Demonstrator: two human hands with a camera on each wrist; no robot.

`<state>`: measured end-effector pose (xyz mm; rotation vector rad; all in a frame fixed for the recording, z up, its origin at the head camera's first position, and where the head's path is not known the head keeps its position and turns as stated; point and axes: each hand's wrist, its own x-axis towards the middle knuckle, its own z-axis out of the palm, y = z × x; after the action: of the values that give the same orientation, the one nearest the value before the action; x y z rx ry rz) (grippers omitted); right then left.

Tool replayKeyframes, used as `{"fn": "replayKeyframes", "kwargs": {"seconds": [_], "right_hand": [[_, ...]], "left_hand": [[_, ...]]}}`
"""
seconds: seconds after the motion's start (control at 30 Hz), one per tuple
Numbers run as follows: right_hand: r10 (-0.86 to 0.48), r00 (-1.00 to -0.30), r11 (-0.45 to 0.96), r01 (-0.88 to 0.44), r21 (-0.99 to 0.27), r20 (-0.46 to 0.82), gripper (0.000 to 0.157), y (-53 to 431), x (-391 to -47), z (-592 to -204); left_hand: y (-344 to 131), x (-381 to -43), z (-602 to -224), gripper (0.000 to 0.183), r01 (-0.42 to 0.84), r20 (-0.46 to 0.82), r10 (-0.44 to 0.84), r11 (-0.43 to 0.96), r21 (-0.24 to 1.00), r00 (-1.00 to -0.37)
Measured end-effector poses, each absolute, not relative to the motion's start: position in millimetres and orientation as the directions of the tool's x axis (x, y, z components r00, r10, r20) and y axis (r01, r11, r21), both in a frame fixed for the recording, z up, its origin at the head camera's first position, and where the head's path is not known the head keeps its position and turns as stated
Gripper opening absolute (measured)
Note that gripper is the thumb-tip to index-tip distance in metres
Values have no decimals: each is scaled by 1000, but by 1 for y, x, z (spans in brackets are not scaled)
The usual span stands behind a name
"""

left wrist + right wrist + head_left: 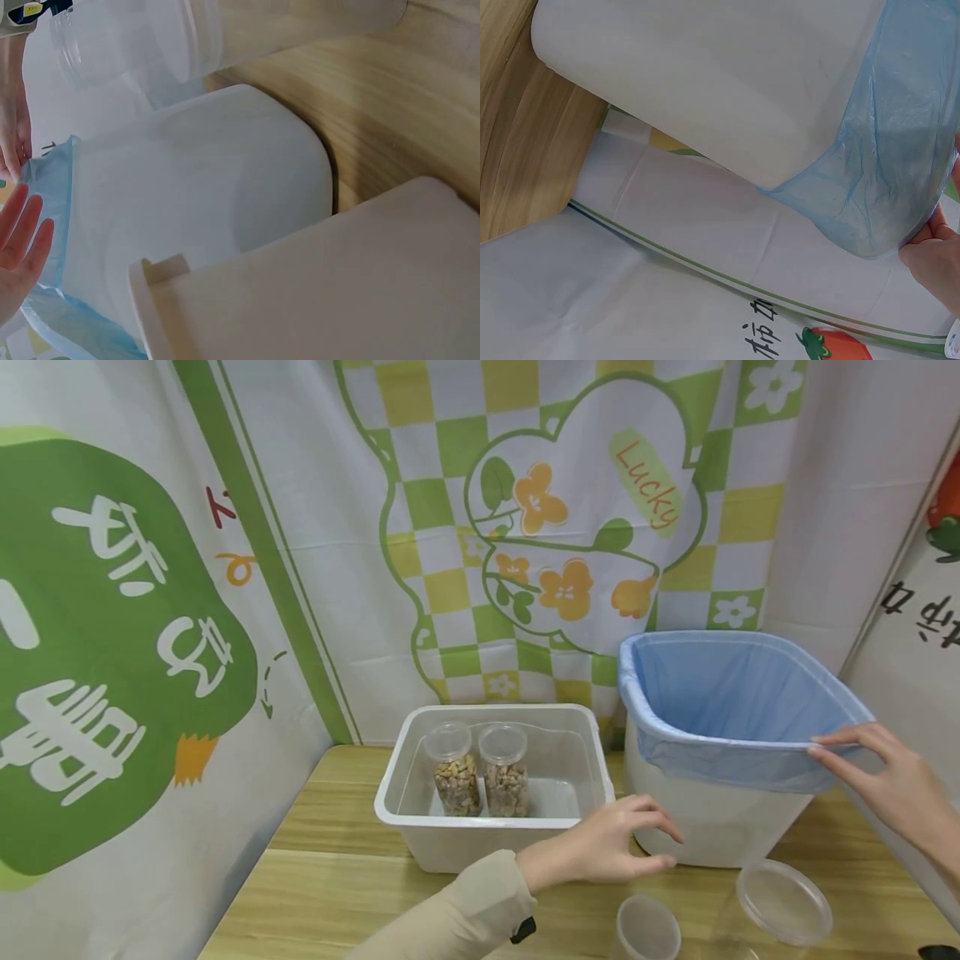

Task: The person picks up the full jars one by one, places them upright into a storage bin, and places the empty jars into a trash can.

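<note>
A white bin (705,827) stands on the table, lined with a blue plastic bag (735,685) folded over its rim. At the bin's front right corner my right hand (892,777) pinches the bag's folded edge between thumb and fingers. In the right wrist view that hand (934,259) grips the film at the rim, where the bag hangs loosely down the outside. My left hand (611,843) hovers in front of the bin with its fingers relaxed, holding nothing. Seen from the left wrist, its fingers (30,232) are spread near the bag.
Left of the bin sits a white tub (438,843) with two clear lidded jars (459,785) of nut-like pieces inside. In the front stand a small clear container (648,927) and a larger clear jar (786,902). Printed cloth (315,577) hangs behind the wooden table (315,860).
</note>
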<state>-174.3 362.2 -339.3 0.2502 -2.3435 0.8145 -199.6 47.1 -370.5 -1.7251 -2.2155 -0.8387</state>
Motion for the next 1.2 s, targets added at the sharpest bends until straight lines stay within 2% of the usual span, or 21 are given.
{"fn": "replayKeyframes", "kwargs": {"seconds": [0.13, 0.47, 0.63, 1.0, 1.2], "right_hand": [[28, -784, 792, -362, -492, 621, 13, 362, -173, -340], [14, -771, 783, -387, -486, 637, 11, 361, -174, -339], [20, -770, 785, -383, -487, 638, 11, 361, -174, -339], [18, -768, 785, -386, -485, 641, 12, 362, -174, -339], [28, -781, 792, -364, -491, 624, 12, 362, -173, -339]], "left_hand": [[45, -194, -379, 21, 937, 457, 837, 167, 308, -300], [41, -179, -397, 25, 953, 401, 868, 231, 197, -294], [39, -175, -409, 28, 949, 370, 880, 229, 215, -296], [33, -167, -431, 40, 923, 297, 890, 269, 274, -347], [30, -165, -440, 46, 871, 179, 897, 317, 375, -403]]}}
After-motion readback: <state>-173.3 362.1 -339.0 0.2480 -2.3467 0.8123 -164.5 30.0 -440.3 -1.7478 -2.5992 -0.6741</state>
